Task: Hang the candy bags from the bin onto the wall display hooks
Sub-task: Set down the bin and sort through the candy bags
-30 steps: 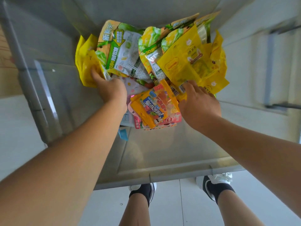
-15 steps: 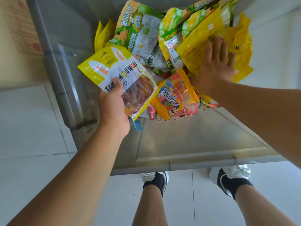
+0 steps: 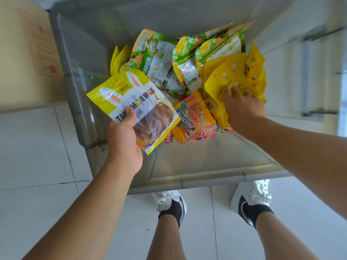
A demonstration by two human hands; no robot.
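Observation:
A grey plastic bin [image 3: 210, 166] stands on the floor in front of me with several candy bags piled at its far end. My left hand [image 3: 124, 136] grips a yellow-and-white candy bag [image 3: 131, 102] by its lower edge and holds it above the bin's left side. My right hand [image 3: 241, 106] reaches into the pile, its fingers curled on a plain yellow bag [image 3: 227, 76]. Green-and-yellow bags [image 3: 155, 55] lie behind, and an orange bag [image 3: 193, 117] lies between my hands. No wall hooks are in view.
A cardboard box [image 3: 28, 53] stands to the left of the bin. A pale wall with a metal rail [image 3: 317, 72] is on the right. My feet in white shoes [image 3: 251, 197] stand on the tiled floor just before the bin's near rim.
My left hand lifted the yellow-and-white bag out of the pile and holds it up. My right hand moved from flat on the yellow bags to curling its fingers on one.

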